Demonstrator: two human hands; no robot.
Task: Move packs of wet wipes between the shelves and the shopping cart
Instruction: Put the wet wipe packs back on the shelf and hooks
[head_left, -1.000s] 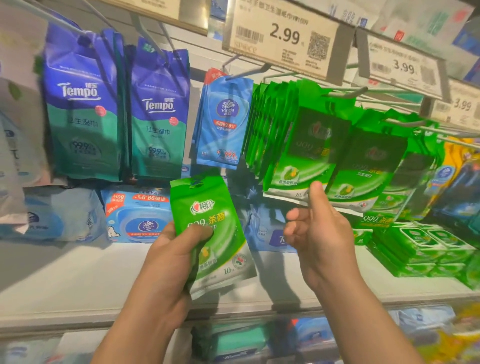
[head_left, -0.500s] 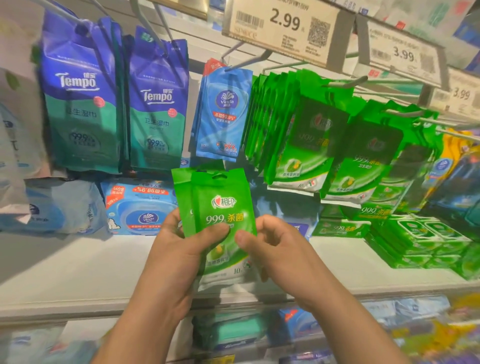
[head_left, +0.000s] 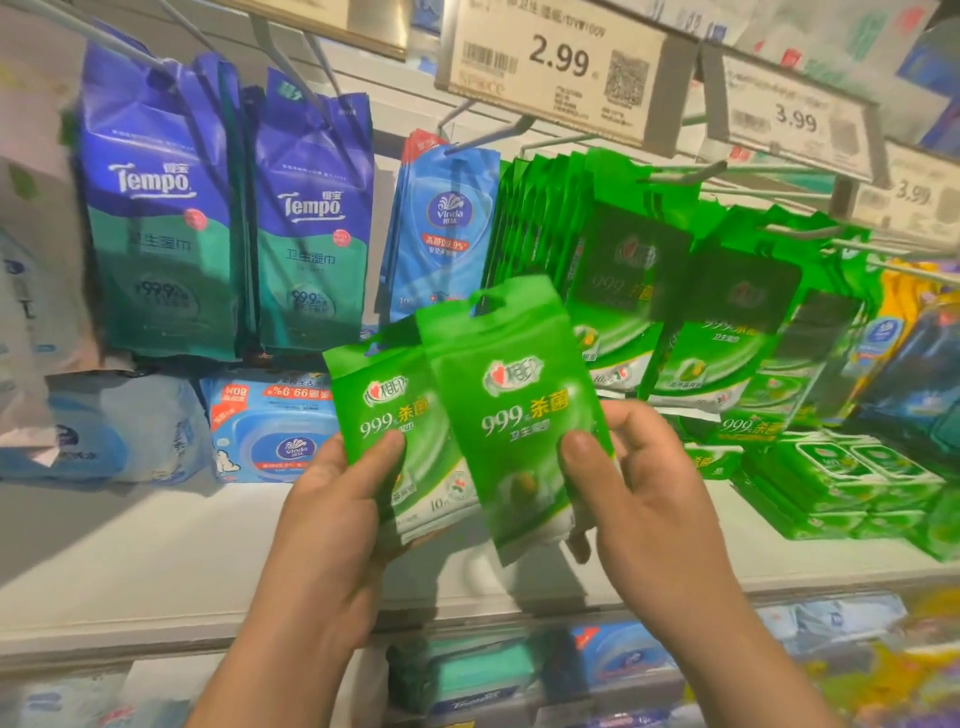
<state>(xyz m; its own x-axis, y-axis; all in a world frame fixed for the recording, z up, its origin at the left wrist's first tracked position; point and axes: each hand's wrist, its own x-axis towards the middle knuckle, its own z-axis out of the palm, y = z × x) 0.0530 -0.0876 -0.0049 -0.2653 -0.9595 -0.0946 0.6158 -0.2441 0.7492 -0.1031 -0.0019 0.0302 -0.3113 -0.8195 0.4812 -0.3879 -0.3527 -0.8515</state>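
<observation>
2 green wipe packs sit at frame centre: the front pack (head_left: 514, 415) overlaps and hides the right edge of the rear pack (head_left: 387, 415). Right hand (head_left: 649, 499) pinches the front one, left hand (head_left: 337, 514) grips the rear. Hanging green packs (head_left: 623, 270) blur behind, below the 2.99 tag (head_left: 558, 57).

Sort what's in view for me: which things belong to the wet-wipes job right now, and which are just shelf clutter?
In the job:
- left hand, thumb on the left green pack
- right hand, pinching the front green pack
- hanging green packs on the pegs

Just there:
- Tempo bags
- blue Vinda pack
- 2.99 price tag
- shelf
</observation>
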